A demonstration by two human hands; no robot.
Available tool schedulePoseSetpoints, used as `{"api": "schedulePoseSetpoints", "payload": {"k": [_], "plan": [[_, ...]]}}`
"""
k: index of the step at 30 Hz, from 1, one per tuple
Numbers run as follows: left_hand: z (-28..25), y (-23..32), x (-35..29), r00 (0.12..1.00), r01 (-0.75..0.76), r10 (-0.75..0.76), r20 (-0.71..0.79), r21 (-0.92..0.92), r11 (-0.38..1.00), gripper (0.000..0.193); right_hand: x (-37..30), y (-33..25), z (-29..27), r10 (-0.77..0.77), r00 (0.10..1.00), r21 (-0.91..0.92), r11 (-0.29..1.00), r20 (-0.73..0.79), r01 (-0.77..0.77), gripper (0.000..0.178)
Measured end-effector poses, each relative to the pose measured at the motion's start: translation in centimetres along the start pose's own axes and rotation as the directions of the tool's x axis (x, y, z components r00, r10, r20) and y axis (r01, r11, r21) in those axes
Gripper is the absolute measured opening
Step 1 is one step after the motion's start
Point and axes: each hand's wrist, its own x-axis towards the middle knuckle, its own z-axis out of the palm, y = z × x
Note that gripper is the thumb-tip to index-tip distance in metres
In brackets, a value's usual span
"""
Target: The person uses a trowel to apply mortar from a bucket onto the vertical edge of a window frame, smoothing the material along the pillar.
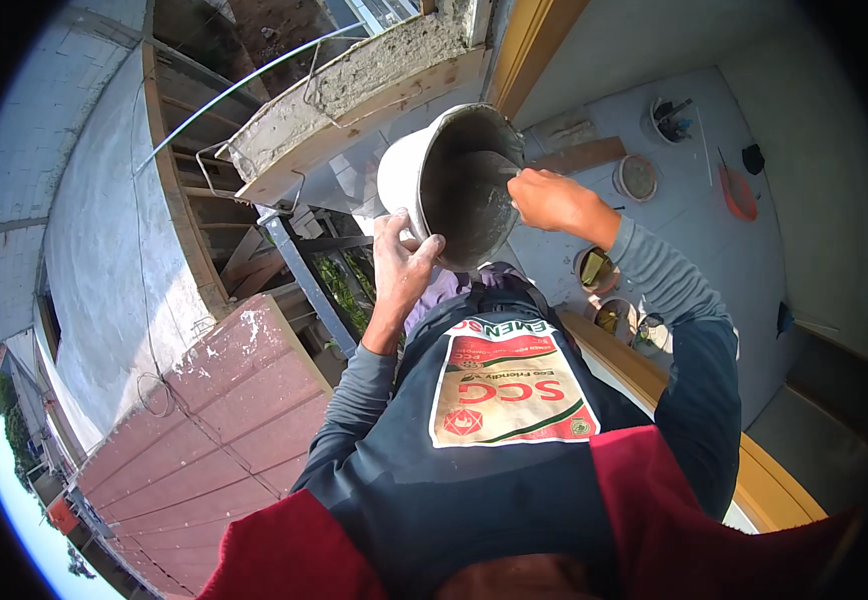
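Pinching a white round plastic bucket [397, 180] with the left hand [404, 262]; clutching a grey flat-bladed tool [493, 167] in the right hand [557, 205], beside grey mortar-like residue [462, 215] coating the inside.

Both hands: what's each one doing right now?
Left hand: closed on the rim of a white bucket.
Right hand: closed, apparently around a trowel.

The floor [699, 250], pale and smooth, fills the right part of the frame. At its upper side stands a white bucket [654, 128] with tools inside. Below it is a round tub [637, 178] of grey material. A brown board [584, 156] lies to the left, and an orange-red container [740, 195] rests at the far right.
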Motion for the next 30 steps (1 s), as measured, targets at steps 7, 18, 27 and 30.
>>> {"api": "schedulePoseSetpoints", "payload": {"k": [7,18,27,30], "plan": [[1.0,0.8,-0.9,0.995,-0.095,0.099,0.019,-0.137,0.986,0.04,-0.9,3.9,-0.7,-0.121,0.909,0.564,0.814,0.398,-0.139,0.033],[-2.4,1.5,-0.4,0.995,0.096,-0.089,0.036,-0.493,0.865,0.052,-4.1,3.7,-1.6,-0.21,0.944,0.936,0.297,0.256,-0.188,0.032],[-3.4,-1.0,-1.0,0.983,0.141,-0.184,0.009,-0.677,0.722,0.053,-4.6,1.0,-8.2,-0.225,0.923,0.895,0.397,0.311,-0.205,0.03],[-3.5,-1.5,-1.4,0.982,0.124,-0.19,-0.02,-0.688,0.715,0.05,-4.8,0.3,-9.3,-0.205,0.922,0.91,0.328,0.33,-0.253,0.034]]}}
